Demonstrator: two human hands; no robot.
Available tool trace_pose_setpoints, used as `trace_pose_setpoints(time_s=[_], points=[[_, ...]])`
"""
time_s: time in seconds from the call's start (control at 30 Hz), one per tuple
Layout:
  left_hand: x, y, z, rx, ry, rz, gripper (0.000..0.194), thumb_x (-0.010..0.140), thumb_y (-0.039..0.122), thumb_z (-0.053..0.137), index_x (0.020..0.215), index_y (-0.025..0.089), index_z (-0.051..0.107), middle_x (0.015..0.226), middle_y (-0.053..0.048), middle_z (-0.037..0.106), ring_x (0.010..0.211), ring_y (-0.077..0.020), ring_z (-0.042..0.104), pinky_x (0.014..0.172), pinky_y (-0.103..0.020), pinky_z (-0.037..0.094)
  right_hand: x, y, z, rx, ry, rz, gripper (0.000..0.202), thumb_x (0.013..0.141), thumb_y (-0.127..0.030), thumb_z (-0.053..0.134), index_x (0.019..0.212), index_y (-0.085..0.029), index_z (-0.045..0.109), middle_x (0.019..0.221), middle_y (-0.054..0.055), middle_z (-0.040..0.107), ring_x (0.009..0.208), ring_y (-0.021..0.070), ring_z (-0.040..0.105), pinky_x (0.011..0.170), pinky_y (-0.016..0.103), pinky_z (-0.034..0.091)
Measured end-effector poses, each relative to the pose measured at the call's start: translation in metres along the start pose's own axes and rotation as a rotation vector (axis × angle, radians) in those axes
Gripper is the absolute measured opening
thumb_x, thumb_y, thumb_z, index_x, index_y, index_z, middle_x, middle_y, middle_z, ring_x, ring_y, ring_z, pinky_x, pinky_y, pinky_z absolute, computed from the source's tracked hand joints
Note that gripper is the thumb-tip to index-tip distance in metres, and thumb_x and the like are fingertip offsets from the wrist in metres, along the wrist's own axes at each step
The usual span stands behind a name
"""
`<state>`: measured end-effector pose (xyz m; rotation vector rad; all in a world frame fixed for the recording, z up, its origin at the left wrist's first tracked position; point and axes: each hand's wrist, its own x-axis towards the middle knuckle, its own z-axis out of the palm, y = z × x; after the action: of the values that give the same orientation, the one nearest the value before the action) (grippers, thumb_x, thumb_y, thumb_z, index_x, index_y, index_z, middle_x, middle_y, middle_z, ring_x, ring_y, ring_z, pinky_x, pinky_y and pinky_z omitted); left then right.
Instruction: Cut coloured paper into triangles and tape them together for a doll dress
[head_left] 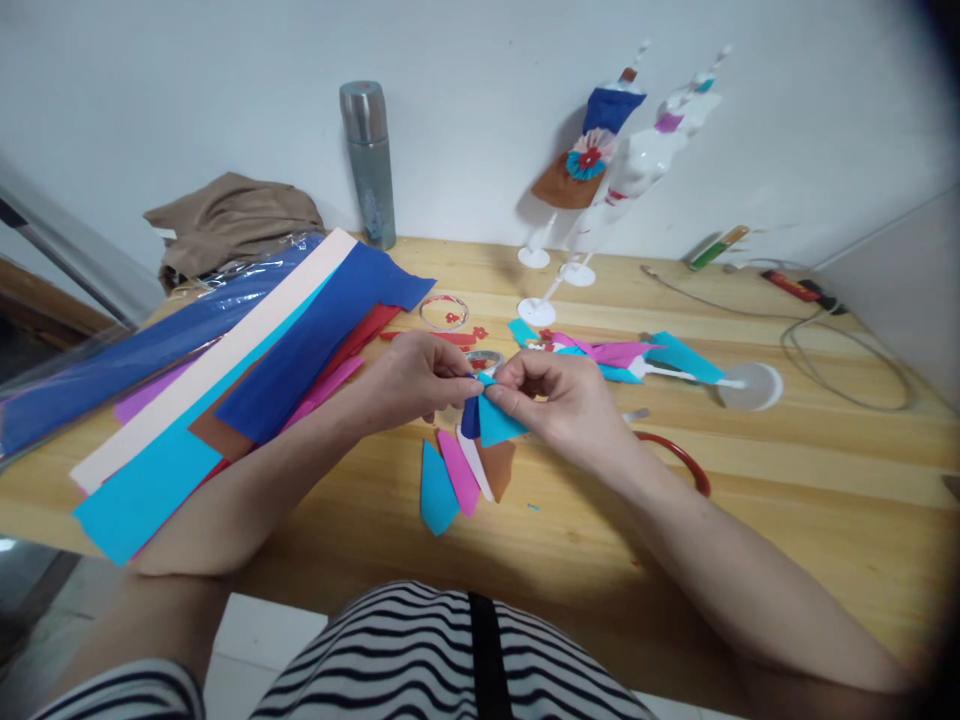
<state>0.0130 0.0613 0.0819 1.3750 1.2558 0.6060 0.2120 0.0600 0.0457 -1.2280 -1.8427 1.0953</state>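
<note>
My left hand (420, 375) and my right hand (559, 400) meet over the middle of the table. The fingertips of both pinch the top of a cut light blue paper piece (499, 418), which hangs down beneath my right fingers. Against its left side hangs a dark blue piece (470, 417), its top end at my left fingertips. Just below, on the wood, lie cut pieces in a fan: light blue (439, 488), pink (460, 470), pale pink (475, 462) and brown (496, 468). A roll of clear tape (484, 360) is partly hidden behind my hands.
Long coloured sheets (292, 360) are stacked at left by brown cloth (240, 225). Behind stand a flask (369, 165), a dressed mannequin (592, 150) and white mannequins (649, 160). Another figure (615, 355) lies at right, near red-handled scissors (682, 460) and a cable (697, 300).
</note>
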Motion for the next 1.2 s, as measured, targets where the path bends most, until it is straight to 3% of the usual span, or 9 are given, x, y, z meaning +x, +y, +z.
trace_pose_setpoints(time_s=[0.2, 0.4, 0.53, 0.6, 0.7, 0.97, 1.07, 1.2], points=[[0.001, -0.005, 0.001, 0.037, -0.004, 0.034, 0.014, 0.075, 0.017, 0.073, 0.062, 0.015, 0.070, 0.056, 0.003, 0.064, 0.047, -0.0066, 0.052, 0.043, -0.016, 0.042, -0.001, 0.002, 0.002, 0.016, 0.000, -0.005, 0.030, 0.081, -0.042, 0.078, 0.066, -0.022, 0.061, 0.061, 0.001, 0.062, 0.057, 0.0131, 0.050, 0.053, 0.028, 0.040], [0.003, -0.013, 0.001, 0.115, 0.014, 0.176, 0.022, 0.075, 0.018, 0.068, 0.054, 0.015, 0.063, 0.049, 0.005, 0.050, 0.051, -0.0056, 0.043, 0.047, -0.017, 0.030, -0.001, 0.001, 0.001, -0.035, -0.035, -0.003, 0.030, 0.083, -0.041, 0.076, 0.068, -0.022, 0.059, 0.062, 0.001, 0.062, 0.057, 0.0141, 0.051, 0.055, 0.030, 0.040], [0.001, -0.015, 0.001, 0.188, 0.019, 0.225, 0.018, 0.075, 0.018, 0.068, 0.057, 0.014, 0.066, 0.053, 0.004, 0.052, 0.057, -0.0072, 0.043, 0.052, -0.020, 0.029, -0.003, -0.007, -0.006, -0.175, 0.052, -0.120, 0.026, 0.084, -0.035, 0.072, 0.070, -0.024, 0.054, 0.064, -0.001, 0.055, 0.059, 0.0153, 0.048, 0.058, 0.033, 0.038], [0.000, -0.015, 0.001, 0.230, 0.013, 0.246, 0.018, 0.075, 0.020, 0.068, 0.058, 0.014, 0.068, 0.054, 0.003, 0.053, 0.058, -0.0078, 0.043, 0.052, -0.021, 0.028, -0.003, -0.011, -0.009, -0.206, 0.084, -0.201, 0.016, 0.083, -0.033, 0.072, 0.077, -0.024, 0.060, 0.066, -0.001, 0.053, 0.061, 0.0166, 0.048, 0.061, 0.034, 0.039], [-0.003, -0.015, 0.002, 0.264, 0.018, 0.295, 0.020, 0.076, 0.020, 0.068, 0.057, 0.014, 0.066, 0.054, 0.003, 0.052, 0.058, -0.0078, 0.041, 0.052, -0.021, 0.027, -0.003, -0.012, -0.009, -0.216, 0.027, -0.257, 0.008, 0.085, -0.030, 0.069, 0.085, -0.022, 0.070, 0.069, 0.001, 0.054, 0.065, 0.0185, 0.050, 0.064, 0.036, 0.040], [-0.001, -0.016, 0.004, 0.183, -0.045, 0.295, 0.018, 0.074, 0.019, 0.068, 0.057, 0.014, 0.066, 0.055, 0.004, 0.053, 0.056, -0.0069, 0.044, 0.053, -0.021, 0.030, -0.002, -0.009, -0.004, -0.265, 0.020, -0.299, 0.010, 0.082, -0.021, 0.064, 0.072, -0.021, 0.065, 0.066, 0.000, 0.051, 0.063, 0.0158, 0.049, 0.062, 0.034, 0.037], [-0.003, -0.011, 0.000, 0.128, -0.046, 0.267, 0.016, 0.075, 0.022, 0.072, 0.062, 0.014, 0.069, 0.058, 0.002, 0.059, 0.058, -0.0080, 0.049, 0.055, -0.021, 0.036, -0.005, -0.012, -0.008, -0.153, 0.073, -0.292, 0.004, 0.083, -0.026, 0.068, 0.082, -0.021, 0.069, 0.070, 0.000, 0.054, 0.065, 0.0163, 0.052, 0.065, 0.035, 0.042], [-0.005, 0.001, -0.012, 0.127, 0.074, 0.272, 0.014, 0.077, 0.024, 0.078, 0.069, 0.013, 0.073, 0.060, 0.002, 0.060, 0.056, -0.0082, 0.050, 0.052, -0.022, 0.037, -0.004, -0.015, -0.023, 0.221, 0.221, -0.253, 0.017, 0.088, -0.037, 0.075, 0.100, -0.026, 0.069, 0.078, 0.000, 0.062, 0.065, 0.0164, 0.057, 0.064, 0.034, 0.048]])
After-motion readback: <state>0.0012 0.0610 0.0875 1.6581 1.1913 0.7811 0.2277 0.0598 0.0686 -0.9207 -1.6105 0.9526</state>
